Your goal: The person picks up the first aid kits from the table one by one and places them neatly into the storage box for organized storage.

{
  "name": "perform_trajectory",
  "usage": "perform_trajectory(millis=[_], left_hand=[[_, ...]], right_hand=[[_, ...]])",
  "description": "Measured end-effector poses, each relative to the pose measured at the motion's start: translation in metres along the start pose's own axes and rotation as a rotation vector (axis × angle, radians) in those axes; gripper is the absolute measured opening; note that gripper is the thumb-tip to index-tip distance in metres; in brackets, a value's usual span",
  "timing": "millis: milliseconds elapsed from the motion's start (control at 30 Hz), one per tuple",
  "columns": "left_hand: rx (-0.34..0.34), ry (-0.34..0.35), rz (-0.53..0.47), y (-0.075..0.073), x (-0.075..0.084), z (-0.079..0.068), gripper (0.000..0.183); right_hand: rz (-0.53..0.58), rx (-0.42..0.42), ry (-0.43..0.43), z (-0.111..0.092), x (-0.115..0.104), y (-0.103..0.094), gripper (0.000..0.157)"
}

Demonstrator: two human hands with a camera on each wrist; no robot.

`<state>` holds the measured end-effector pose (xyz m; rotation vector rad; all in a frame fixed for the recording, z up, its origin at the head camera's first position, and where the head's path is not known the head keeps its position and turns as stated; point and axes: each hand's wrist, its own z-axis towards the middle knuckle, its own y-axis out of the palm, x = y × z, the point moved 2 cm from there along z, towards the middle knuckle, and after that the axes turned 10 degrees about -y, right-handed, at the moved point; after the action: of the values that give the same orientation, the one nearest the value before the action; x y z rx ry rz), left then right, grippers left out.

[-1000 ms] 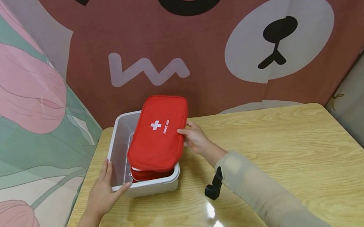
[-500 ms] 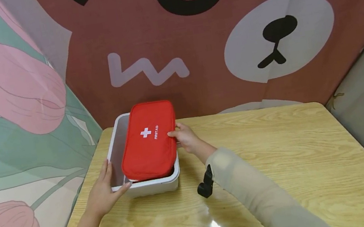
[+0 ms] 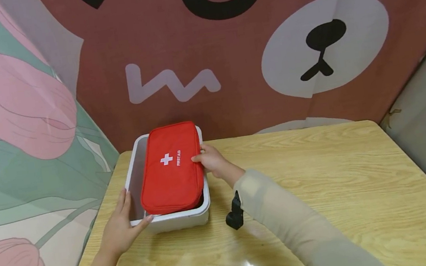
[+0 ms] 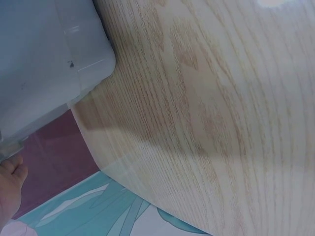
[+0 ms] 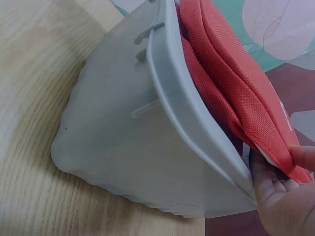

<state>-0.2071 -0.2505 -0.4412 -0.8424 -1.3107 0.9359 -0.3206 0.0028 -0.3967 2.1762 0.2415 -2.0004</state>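
Curtains [image 3: 13, 134] with pink tulips hang at the far left, beside the wooden table [image 3: 325, 172]. Left hand [image 3: 121, 225] rests against the near left corner of the grey bin [image 3: 176, 220], thumb along the front rim and fingers straight along the outer wall, steadying it. Inside the bin, tilted and leaning toward the right wall, lies the red first-aid pouch [image 3: 170, 168]; its near end sits below the rim while the far end still rides above it. Right hand [image 3: 210, 160] pinches the pouch's right edge, thumb on top and fingers curled beneath, as the right wrist view confirms [image 5: 285, 196]. A bear-face backdrop [image 3: 323, 44] fills the rear.

To seat the pouch well, the right hand should probably ease the raised edge down past the rim and release only once the pouch lies flat, while the left hand keeps the bin from sliding.

Compared with a second ago, the pouch has dropped from well above the bin to mostly within it and turned squarer to the walls; the left hand has not shifted.
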Motion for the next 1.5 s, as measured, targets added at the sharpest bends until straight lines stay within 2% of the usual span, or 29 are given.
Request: perform_trajectory(millis=[267,567,667,833,967,1133,1333,1500], left_hand=[[-0.007,-0.017,0.003,0.0,0.0,-0.001,0.092],[-0.007,-0.024,0.004,-0.002,0.001,-0.001,0.092],[-0.012,-0.03,0.006,-0.001,0.0,-0.001,0.092],[-0.006,-0.029,0.009,-0.001,0.0,-0.002,0.092],[0.008,-0.013,0.006,0.0,0.001,-0.001,0.09],[0.017,0.005,0.002,0.0,0.003,0.0,0.089],[-0.007,0.006,-0.002,0.002,0.006,0.007,0.09],[-0.02,0.01,0.008,0.002,0.008,0.012,0.09]], right_hand=[[-0.119,-0.022,0.006,0.005,-0.001,0.006,0.04],[-0.284,-0.02,-0.036,0.008,-0.003,0.011,0.036],[-0.382,-0.019,-0.072,0.008,-0.004,0.012,0.036],[-0.632,-0.009,-0.18,0.008,-0.005,0.012,0.034],[-0.804,0.013,-0.264,0.006,-0.006,0.011,0.041],[-0.811,0.047,-0.317,0.0,-0.003,0.008,0.046],[-0.769,0.097,-0.314,-0.006,0.002,-0.003,0.047],[-0.739,0.096,-0.33,-0.009,0.009,-0.015,0.049]])
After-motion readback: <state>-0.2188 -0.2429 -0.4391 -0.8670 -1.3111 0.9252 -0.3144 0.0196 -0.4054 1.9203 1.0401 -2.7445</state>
